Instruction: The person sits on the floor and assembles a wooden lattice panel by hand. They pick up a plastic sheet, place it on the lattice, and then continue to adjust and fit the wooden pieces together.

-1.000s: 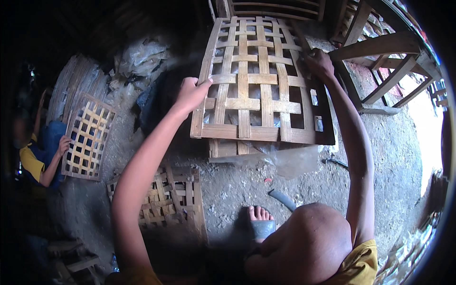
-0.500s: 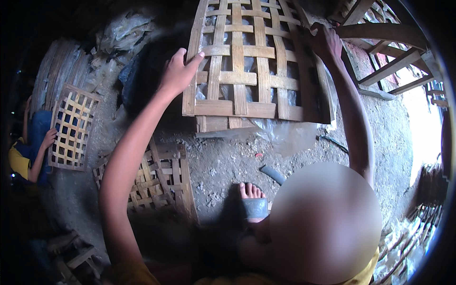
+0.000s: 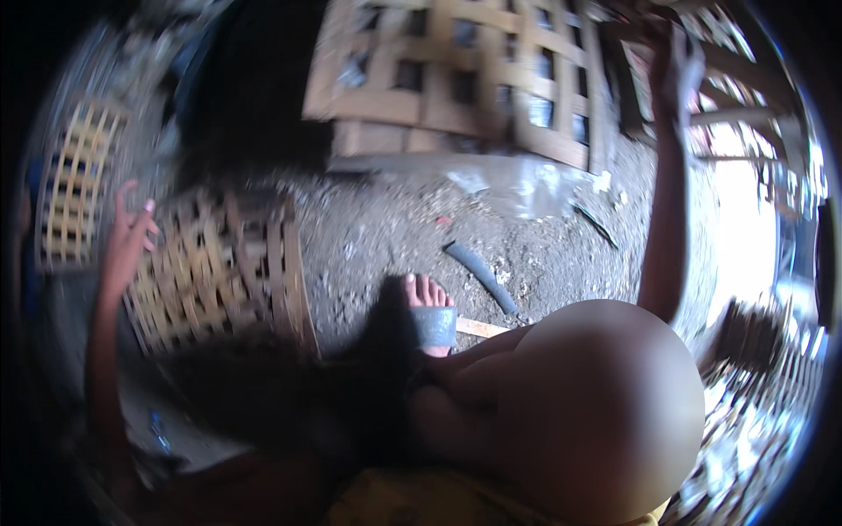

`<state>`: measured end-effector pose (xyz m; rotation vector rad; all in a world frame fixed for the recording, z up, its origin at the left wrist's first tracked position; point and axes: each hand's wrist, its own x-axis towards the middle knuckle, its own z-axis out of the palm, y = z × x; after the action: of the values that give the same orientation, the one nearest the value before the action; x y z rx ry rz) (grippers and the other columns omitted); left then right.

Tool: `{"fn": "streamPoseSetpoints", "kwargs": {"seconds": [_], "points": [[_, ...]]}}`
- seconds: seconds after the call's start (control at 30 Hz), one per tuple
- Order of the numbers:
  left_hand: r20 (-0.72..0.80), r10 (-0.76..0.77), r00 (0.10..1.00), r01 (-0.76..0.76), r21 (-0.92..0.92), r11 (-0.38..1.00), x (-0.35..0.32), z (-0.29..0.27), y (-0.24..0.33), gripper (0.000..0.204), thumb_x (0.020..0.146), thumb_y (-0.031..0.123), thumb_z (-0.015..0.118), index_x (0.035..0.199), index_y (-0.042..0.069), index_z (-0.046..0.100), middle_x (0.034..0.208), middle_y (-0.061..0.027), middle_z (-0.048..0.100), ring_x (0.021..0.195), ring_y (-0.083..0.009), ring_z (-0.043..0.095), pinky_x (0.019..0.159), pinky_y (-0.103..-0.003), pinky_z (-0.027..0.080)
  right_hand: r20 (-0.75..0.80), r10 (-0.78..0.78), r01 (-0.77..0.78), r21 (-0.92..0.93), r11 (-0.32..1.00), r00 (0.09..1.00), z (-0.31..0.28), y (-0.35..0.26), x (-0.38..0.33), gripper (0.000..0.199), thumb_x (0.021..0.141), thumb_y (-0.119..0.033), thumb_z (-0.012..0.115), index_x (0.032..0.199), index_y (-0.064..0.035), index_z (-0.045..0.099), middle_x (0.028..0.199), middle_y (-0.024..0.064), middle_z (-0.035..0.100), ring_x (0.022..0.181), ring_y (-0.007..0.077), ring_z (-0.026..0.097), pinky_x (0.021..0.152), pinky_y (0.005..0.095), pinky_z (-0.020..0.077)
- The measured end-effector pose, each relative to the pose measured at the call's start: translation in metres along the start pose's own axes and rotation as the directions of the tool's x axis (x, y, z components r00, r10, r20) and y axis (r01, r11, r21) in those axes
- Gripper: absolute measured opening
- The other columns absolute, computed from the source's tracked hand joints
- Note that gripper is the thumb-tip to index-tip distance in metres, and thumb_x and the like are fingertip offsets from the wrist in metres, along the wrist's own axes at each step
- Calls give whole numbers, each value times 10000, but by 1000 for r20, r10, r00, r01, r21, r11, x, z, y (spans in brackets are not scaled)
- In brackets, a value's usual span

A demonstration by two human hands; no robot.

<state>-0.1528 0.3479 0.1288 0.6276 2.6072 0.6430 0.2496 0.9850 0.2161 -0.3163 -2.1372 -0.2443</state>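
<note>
My left hand (image 3: 132,232) is off to the left with its fingers spread, holding nothing. It hovers at the upper left edge of a woven bamboo-slat panel (image 3: 203,294) lying low on the left; I cannot tell whether it touches. At the top centre, another woven slat panel (image 3: 373,105) rests on a stack with clear plastic sheeting (image 3: 535,188) under it; neither hand is on it. Raised at the upper right is my right hand (image 3: 674,57), close to a wooden frame (image 3: 737,118). Motion blur hides its fingers.
A third woven panel (image 3: 81,188) stands at the far left, beside a dim figure. On the dirt floor lie a dark curved strip (image 3: 482,276) and a thin dark piece (image 3: 596,226), near my sandalled foot (image 3: 431,324). Bundled sticks (image 3: 750,337) are at the right.
Both hands have left the top slat panel. My left hand swung left and down, its fingers opening; my right moved out to the upper right. The view shifted, and the panel sits higher.
</note>
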Motion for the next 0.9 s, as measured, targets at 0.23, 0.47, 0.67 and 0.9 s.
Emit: {"fn": "streamPoseSetpoints", "kwargs": {"seconds": [0.23,0.47,0.67,0.9], "points": [[35,-214,976,216,-42,976,-175,-25,-121,535,1051,304,608,1495,125,368,766,7,509,702,-100,510,661,-289,454,178,-408,374,199,906,895,15,-133,56,219,1004,-130,578,1116,8,708,1057,156,749,979,284,736,849,380,587],[199,-513,835,498,124,858,-319,3,-210,796,1002,392,666,1610,77,260,1178,-145,592,1075,-249,600,937,-379,490,200,-469,348,442,827,860,29,-266,80,202,966,-29,663,1142,67,686,1132,172,734,989,280,748,852,350,623],[127,-385,914,362,167,917,-321,0,-274,794,1008,423,630,1603,44,265,1610,-231,367,1504,-360,353,1218,-459,302,488,-514,103,647,756,706,52,-407,62,239,857,7,737,1091,-30,708,988,93,729,819,206,703,670,318,544],[-462,-252,850,237,-91,967,-166,6,-403,789,981,454,667,1543,-8,364,1554,-254,440,1464,-369,413,1194,-443,331,846,-376,-292,495,818,378,30,-466,-41,184,888,14,715,1053,-29,647,908,110,686,745,191,668,659,313,514]]}}
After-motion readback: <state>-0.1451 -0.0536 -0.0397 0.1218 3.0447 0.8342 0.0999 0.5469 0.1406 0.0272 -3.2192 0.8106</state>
